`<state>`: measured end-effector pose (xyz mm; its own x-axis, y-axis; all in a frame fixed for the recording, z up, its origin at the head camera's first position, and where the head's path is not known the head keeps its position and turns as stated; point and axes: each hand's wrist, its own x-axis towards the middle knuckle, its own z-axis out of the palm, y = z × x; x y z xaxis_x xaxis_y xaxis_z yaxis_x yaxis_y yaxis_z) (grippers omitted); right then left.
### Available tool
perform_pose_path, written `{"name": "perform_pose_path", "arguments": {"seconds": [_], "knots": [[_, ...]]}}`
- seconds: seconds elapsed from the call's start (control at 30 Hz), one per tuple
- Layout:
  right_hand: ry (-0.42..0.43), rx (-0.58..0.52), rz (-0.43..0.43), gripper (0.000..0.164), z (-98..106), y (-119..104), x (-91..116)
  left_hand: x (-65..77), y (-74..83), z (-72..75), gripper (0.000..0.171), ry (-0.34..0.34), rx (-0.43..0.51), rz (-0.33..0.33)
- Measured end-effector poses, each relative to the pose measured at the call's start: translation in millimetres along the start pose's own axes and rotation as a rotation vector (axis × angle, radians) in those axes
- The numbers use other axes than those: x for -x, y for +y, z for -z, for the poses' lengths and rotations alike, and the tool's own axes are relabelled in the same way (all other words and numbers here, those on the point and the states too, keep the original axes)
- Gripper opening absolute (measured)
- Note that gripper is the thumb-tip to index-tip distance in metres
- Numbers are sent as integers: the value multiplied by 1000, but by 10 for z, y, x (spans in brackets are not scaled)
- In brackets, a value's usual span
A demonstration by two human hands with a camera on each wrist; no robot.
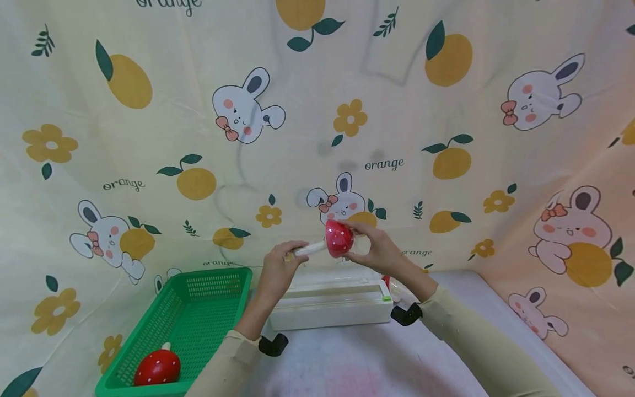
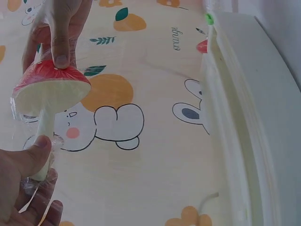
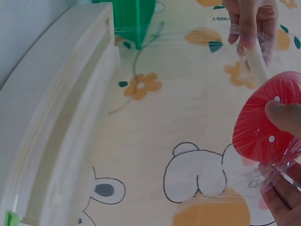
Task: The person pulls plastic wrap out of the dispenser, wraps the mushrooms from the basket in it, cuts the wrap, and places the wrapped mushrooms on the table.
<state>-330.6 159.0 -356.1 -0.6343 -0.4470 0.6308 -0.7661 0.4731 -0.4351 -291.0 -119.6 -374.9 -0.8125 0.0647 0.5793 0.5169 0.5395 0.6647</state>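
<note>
A toy mushroom (image 1: 339,239) with a red, white-dotted cap and a pale stem is held up between both hands, tilted on its side in the head view. Clear plastic film clings around its cap and stem, as the right wrist view shows. My left hand (image 1: 279,270) pinches the lower stem between thumb and fingers. With thumb on top and fingers beneath, my right hand (image 1: 379,251) grips the cap. Below and behind the hands stands a long white cling film dispenser (image 1: 332,317) with a slot along its top and a green piece at its right end.
To the left is a green basket (image 1: 186,325) with another red mushroom (image 1: 157,367) inside it. Something red and white (image 1: 395,288) lies partly hidden behind the dispenser's right end. A printed cloth (image 1: 297,149) hangs behind the white table (image 1: 342,364).
</note>
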Motion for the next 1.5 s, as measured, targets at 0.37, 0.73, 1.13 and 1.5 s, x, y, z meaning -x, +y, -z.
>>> {"name": "perform_pose_path", "arguments": {"seconds": [0.37,0.73,1.13,1.5], "knots": [[12,4,12,89,71,-112,23,32,80,74,34,-3,13,-14],[-37,24,-27,90,66,-402,379,422,150,170,35,-72,-27,6],[-91,-71,-130,89,-132,-546,977,949,97,185,30,-205,30,73],[-165,-168,-202,82,-417,-469,1450,1410,-212,6,29,-339,111,64]]}}
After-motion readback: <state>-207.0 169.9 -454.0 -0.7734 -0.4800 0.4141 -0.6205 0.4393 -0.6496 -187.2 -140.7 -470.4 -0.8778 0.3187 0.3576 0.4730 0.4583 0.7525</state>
